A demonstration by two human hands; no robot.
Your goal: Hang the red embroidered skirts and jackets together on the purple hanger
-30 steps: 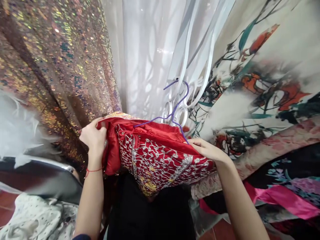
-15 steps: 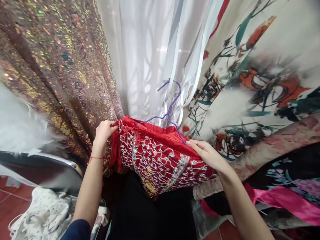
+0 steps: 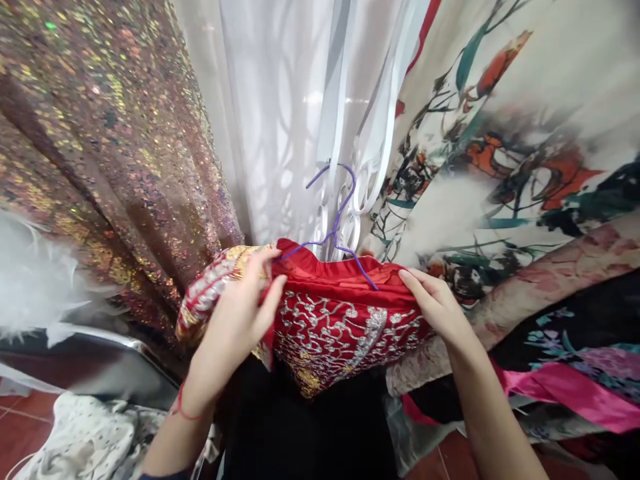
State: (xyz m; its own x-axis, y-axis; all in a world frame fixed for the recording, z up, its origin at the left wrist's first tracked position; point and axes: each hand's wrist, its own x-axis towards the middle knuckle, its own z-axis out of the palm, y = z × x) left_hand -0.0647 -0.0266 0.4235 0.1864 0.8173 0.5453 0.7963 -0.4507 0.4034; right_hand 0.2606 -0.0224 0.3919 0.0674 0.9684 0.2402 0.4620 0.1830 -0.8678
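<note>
A red garment (image 3: 330,333) with silver and gold embroidery lies folded across my lap, its kind not clear from here. A purple wire hanger (image 3: 334,233) reaches into its red waist opening, hook upward and bare. At the garment's left edge, my left hand (image 3: 250,300) grips the cloth near the hanger's left arm, thumb and fingers closing on the red edge. My right hand (image 3: 435,303) pinches the top right corner between thumb and fingers. An embroidered fold of the garment bulges out behind my left hand. The hanger's lower parts are hidden inside the cloth.
Sequinned fabric (image 3: 115,133) hangs at the left, a white sheer curtain (image 3: 270,120) with a white scrollwork frame (image 3: 345,133) ahead. Floral cloth (image 3: 540,160) hangs at the right. White feathers (image 3: 40,280) and a dark chair back (image 3: 100,360) stand left, near a white dotted cloth (image 3: 90,433).
My left hand has moved right and inward along the garment's edge, toward the hanger's arm. An embroidered flap now shows behind it at the left. My right hand still holds the right corner.
</note>
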